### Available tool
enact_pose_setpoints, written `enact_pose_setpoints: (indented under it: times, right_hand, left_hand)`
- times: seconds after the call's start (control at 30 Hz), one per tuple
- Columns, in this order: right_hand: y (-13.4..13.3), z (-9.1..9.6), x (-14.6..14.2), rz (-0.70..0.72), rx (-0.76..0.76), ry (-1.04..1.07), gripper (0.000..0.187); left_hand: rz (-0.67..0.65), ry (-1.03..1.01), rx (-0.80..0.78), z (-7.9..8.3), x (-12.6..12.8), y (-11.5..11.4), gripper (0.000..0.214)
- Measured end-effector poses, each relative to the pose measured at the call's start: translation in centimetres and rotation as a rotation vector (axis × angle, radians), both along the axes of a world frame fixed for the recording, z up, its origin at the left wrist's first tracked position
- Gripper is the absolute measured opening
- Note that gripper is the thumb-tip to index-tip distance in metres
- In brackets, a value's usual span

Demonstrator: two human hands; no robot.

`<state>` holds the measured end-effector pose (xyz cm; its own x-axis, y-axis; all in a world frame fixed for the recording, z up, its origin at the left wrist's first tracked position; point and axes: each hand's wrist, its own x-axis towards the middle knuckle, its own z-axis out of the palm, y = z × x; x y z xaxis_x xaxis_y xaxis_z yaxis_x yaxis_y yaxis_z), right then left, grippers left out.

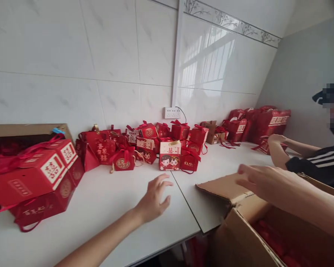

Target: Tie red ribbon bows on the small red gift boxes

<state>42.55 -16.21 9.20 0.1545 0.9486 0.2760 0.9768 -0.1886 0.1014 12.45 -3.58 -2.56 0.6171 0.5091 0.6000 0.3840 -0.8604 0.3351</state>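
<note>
My left hand [156, 196] hovers over the white table with its fingers apart and nothing in them. Just beyond it stands a small red gift box with two cartoon faces [169, 159]. A red ribboned gift box [189, 160] sits against that box's right side. My right hand [257, 181], slightly blurred, hangs above the flap of a cardboard carton [228, 185], fingers stretched out to the left and holding nothing that I can see. Inside the carton lie red items, partly hidden by my right forearm.
At the left, large red gift boxes [48, 174] are stacked before another open carton [30, 129]. Several small red boxes line the tiled wall, below a power socket [172, 112]. To the right, a co-worker's hand [277, 140] touches a red box near larger red bags [271, 124].
</note>
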Motion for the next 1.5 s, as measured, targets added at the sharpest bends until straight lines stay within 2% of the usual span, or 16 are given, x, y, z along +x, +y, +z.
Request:
enact_pose_setpoints:
  times: [0.13, 0.23, 0.33, 0.4, 0.47, 0.6, 0.67, 0.77, 0.83, 0.9, 1.07, 1.17, 1.27, 1.33, 1.4, 1.5]
  right_hand:
    - [4.4, 1.3, -10.3, 0.281, -0.23, -0.081, 0.021]
    - [6.5, 0.5, -16.4, 0.47, -0.329, -0.054, 0.025]
    - [7.8, -0.8, -20.4, 0.629, -0.377, -0.038, 0.028]
    - [8.2, -1.5, -22.4, 0.71, -0.397, -0.038, 0.029]
    - [8.1, -1.9, -23.8, 0.762, -0.429, -0.045, 0.029]
    - [7.6, -2.0, -24.9, 0.809, -0.473, -0.041, 0.029]
    - [7.3, -1.8, -24.4, 0.823, -0.457, -0.018, 0.028]
    - [6.7, -1.5, -23.0, 0.818, -0.411, 0.049, 0.026]
    - [6.2, -1.5, -22.1, 0.808, -0.414, 0.163, 0.028]
    - [5.7, -1.6, -21.4, 0.791, -0.464, 0.323, 0.033]
    - [5.4, -3.1, -19.9, 0.64, -0.713, 0.496, 0.071]
    - [5.9, -3.6, -18.1, 0.597, -0.762, 0.541, 0.086]
    - [6.2, -3.1, -15.2, 0.495, -0.676, 0.543, 0.087]
    - [5.9, -2.4, -13.3, 0.429, -0.559, 0.49, 0.092]
    - [5.1, -1.8, -12.0, 0.452, -0.467, 0.452, 0.101]
    - [3.9, -1.4, -12.1, 0.533, -0.498, 0.427, 0.118]
  left_hand:
    - [0.327, -0.176, 0.053, 1.1, -6.4, 2.7, 0.02]
    - [0.564, -0.286, 0.305, 4.1, -11.7, 2.0, 0.022]
    - [0.911, -0.352, 0.482, 7.3, -16.5, 0.4, 0.04]
    - [1.163, -0.355, 0.442, 8.6, -18.9, 0.0, 0.064]
    - [1.335, -0.324, 0.326, 8.9, -20.8, 0.1, 0.084]
    - [1.44, -0.376, 0.066, 8.5, -23.0, 0.7, 0.093]
    - [1.411, -0.452, 0.048, 8.2, -23.6, 0.3, 0.093]
    - [1.203, -0.534, 0.274, 7.6, -22.9, -1.3, 0.096]
    - [1.037, -0.534, 0.419, 6.5, -21.0, -2.6, 0.099]
    - [0.946, -0.488, 0.455, 4.8, -17.9, -4.0, 0.1]
    - [0.882, -0.324, 0.21, -0.5, -8.5, -9.0, 0.099]
    - [0.592, -0.265, 0.04, -2.2, -5.2, -13.0, 0.086]
    - [0.227, -0.297, -0.079, -2.6, -4.6, -15.9, 0.072]
    - [0.089, -0.377, -0.075, -2.5, -5.2, -16.3, 0.061]
    - [0.088, -0.482, -0.021, -2.2, -6.0, -15.5, 0.051]
    - [0.203, -0.643, -0.04, -1.5, -6.8, -13.3, 0.038]
